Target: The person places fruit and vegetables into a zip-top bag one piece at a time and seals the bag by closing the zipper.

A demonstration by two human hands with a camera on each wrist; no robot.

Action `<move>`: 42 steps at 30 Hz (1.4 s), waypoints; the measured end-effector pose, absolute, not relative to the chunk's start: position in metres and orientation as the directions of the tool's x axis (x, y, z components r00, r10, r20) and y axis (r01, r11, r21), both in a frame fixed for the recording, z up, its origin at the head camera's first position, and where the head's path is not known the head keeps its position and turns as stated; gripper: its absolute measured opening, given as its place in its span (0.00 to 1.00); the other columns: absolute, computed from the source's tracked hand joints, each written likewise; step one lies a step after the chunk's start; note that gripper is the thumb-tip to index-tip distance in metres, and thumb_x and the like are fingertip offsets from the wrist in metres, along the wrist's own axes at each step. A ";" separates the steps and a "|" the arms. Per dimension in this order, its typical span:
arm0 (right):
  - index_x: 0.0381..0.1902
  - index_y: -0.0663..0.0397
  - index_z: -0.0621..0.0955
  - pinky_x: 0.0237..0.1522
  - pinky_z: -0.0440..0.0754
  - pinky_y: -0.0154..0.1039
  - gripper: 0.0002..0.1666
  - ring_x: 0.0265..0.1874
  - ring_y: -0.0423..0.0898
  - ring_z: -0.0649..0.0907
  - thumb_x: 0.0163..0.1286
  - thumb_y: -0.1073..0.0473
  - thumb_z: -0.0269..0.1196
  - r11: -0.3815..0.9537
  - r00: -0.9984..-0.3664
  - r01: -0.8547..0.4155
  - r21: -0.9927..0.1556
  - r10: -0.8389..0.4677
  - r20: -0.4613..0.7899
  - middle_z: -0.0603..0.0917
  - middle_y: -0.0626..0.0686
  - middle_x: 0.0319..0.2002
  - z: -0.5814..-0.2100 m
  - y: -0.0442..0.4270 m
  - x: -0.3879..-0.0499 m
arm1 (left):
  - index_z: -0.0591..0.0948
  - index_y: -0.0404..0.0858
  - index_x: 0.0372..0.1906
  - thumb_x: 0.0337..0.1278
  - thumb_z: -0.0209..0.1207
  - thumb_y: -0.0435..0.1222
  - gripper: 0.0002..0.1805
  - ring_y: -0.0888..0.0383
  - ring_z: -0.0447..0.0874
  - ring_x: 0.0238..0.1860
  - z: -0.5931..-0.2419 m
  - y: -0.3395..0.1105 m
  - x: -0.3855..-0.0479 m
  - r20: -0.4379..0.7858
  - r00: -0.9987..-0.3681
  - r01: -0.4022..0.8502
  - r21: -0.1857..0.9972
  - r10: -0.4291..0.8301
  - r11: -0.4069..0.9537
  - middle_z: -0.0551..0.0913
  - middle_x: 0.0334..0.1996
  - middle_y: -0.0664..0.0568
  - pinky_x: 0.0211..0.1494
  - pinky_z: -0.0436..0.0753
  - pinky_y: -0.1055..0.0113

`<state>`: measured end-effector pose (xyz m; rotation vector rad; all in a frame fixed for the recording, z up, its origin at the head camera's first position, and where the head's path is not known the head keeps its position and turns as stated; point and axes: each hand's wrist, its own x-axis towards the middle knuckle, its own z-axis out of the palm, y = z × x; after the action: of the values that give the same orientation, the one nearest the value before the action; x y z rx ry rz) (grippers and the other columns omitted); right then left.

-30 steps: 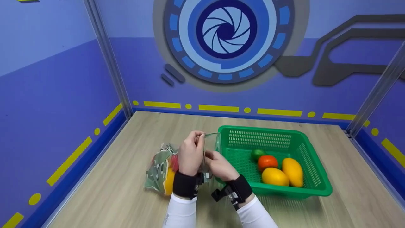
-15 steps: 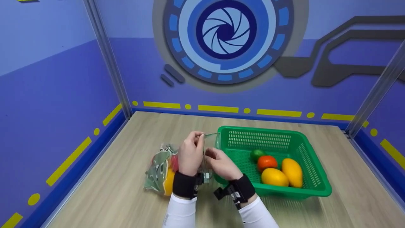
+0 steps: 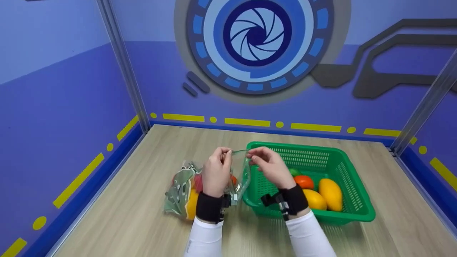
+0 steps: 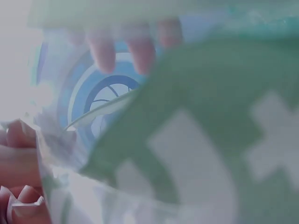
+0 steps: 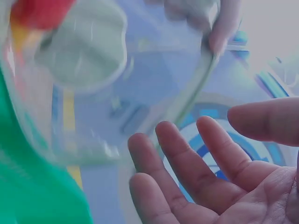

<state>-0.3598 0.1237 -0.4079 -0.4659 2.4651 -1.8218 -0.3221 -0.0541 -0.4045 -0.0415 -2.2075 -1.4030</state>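
Note:
A clear zip-style bag with green print stands on the table, with red and yellow fruit inside it. My left hand pinches the bag's upper edge between thumb and fingers; the left wrist view shows these curled fingers at the lower left. My right hand is at the bag's other top corner, over the basket's left side. In the right wrist view its fingers are spread apart from the thumb near the bag's edge. Whether the fingertips touch the film cannot be told.
A green plastic basket stands right of the bag. It holds an orange-red tomato, a mango, another yellow fruit and a partly hidden green fruit. Blue printed walls enclose the wooden table.
My right hand has moved up and right, from beside my left hand to the bag's right top corner. The left hand stays at the bag's edge. The basket has not moved.

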 end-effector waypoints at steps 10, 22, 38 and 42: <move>0.67 0.61 0.74 0.65 0.74 0.58 0.23 0.65 0.62 0.77 0.81 0.55 0.53 0.587 -0.978 -0.153 -0.795 -0.204 0.038 0.77 0.66 0.65 -0.414 0.154 -0.402 | 0.85 0.37 0.47 0.74 0.58 0.36 0.08 0.59 0.69 0.24 -0.406 -0.053 -0.322 0.407 -0.880 0.266 0.850 -0.246 0.455 0.71 0.23 0.54 0.29 0.69 0.73; 0.71 0.73 0.67 0.58 0.76 0.56 0.33 0.53 0.64 0.79 0.79 0.53 0.51 0.822 -0.979 0.023 -0.569 -0.096 -0.179 0.72 0.72 0.67 -0.437 0.184 -0.435 | 0.85 0.35 0.45 0.74 0.58 0.35 0.08 0.60 0.67 0.23 -0.404 -0.053 -0.321 0.450 -0.862 0.304 0.827 -0.232 0.473 0.71 0.23 0.54 0.28 0.67 0.73; 0.41 0.66 0.84 0.66 0.70 0.70 0.13 0.45 0.60 0.84 0.63 0.61 0.69 0.910 -0.966 -0.020 -0.414 -0.125 -0.226 0.87 0.64 0.45 -0.458 0.179 -0.438 | 0.85 0.35 0.44 0.73 0.59 0.35 0.08 0.60 0.67 0.23 -0.405 -0.052 -0.322 0.442 -0.866 0.296 0.830 -0.233 0.473 0.70 0.22 0.55 0.28 0.66 0.72; 0.48 0.69 0.84 0.68 0.65 0.73 0.20 0.54 0.66 0.83 0.60 0.62 0.71 0.911 -0.963 -0.052 -0.410 -0.154 -0.220 0.86 0.66 0.51 -0.460 0.178 -0.439 | 0.85 0.35 0.44 0.73 0.58 0.35 0.08 0.60 0.67 0.23 -0.405 -0.052 -0.322 0.436 -0.870 0.294 0.834 -0.231 0.467 0.70 0.22 0.55 0.28 0.67 0.72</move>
<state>-0.4385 0.1783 -0.4603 -0.1549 2.8254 -0.5956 -0.3222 -0.0516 -0.4046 -0.0526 -2.2217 -1.4015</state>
